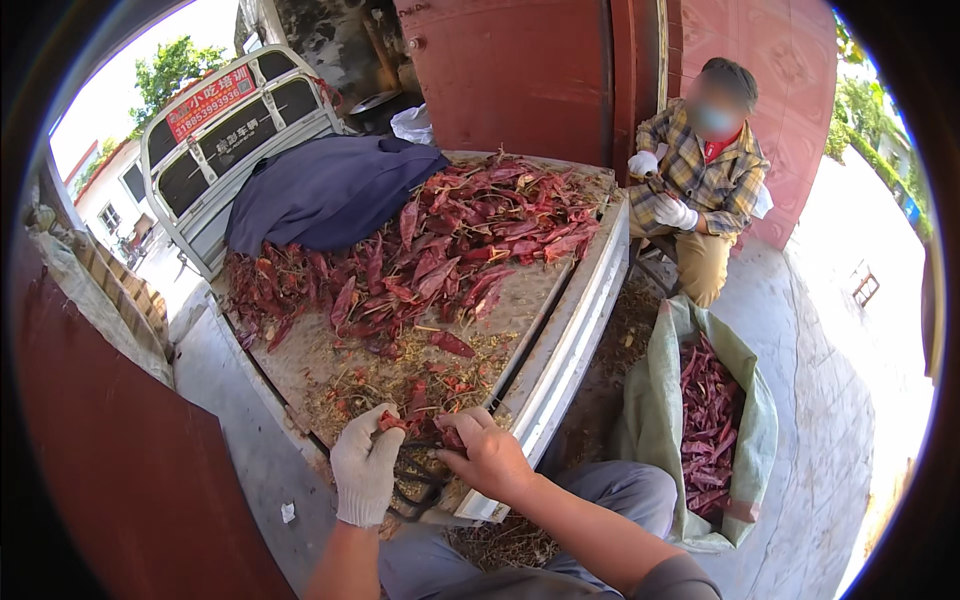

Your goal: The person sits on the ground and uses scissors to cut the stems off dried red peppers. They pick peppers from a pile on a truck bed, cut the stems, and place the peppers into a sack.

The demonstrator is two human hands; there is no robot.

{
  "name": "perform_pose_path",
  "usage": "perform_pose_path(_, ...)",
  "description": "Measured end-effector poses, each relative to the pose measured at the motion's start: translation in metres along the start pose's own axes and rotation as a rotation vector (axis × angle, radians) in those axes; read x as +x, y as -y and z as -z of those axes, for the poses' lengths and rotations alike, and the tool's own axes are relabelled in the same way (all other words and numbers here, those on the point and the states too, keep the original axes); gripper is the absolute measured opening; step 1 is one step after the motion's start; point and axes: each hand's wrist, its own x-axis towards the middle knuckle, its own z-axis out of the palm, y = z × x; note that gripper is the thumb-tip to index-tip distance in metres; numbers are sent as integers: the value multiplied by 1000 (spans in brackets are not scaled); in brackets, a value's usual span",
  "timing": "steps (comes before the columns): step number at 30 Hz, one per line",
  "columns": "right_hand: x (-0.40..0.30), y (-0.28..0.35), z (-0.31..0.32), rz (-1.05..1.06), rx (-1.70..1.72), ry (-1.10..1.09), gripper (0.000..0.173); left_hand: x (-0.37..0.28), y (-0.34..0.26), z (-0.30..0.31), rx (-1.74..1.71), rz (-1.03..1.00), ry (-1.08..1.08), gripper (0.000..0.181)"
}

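My left hand, in a white knit glove, pinches a piece of dried red chili between thumb and fingers at the near edge of the truck bed. Close on its right, my bare right hand grips another piece of dried red chili. Chili seeds and stems lie scattered just beyond both hands. Farther up the bed spreads a large heap of dried red chilies, partly covered by a dark blue cloth. A black cord or strap lies beneath my hands.
The truck bed's metal side rail runs along the right. Beyond it stands an open green woven sack holding dried chilies. A person in a checked shirt and white gloves sits behind the sack. A dark red panel stands at left.
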Motion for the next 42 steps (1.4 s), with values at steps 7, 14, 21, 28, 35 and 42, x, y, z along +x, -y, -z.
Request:
perform_pose_path(7, 19, -9, -16, -210, -237, 113, 45, -7, 7, 8, 68, -102, -91, 31)
perform_pose_path(14, 19, -7, -3, -160, -107, 10, 37, -2, -12, 24, 555, -340, 84, 45)
perform_pose_path(21, 8, 15, 28, 52, 187, 260, 35, -11, -32, 35, 219, -235, 224, 60)
perform_pose_path(28, -8, 17, 38, 35, 182, 572, 35, -24, -35, 26, 45, -248, 498, 21)
perform_pose_path(35, -40, 19, 41, -59, 213, 674, 42, -62, -22, 17, 51, -172, 582, 15)
perform_pose_path(42, -52, 4, 19, 187, 18, 536, 32, -71, -28, 3, 236, -318, 451, 5)
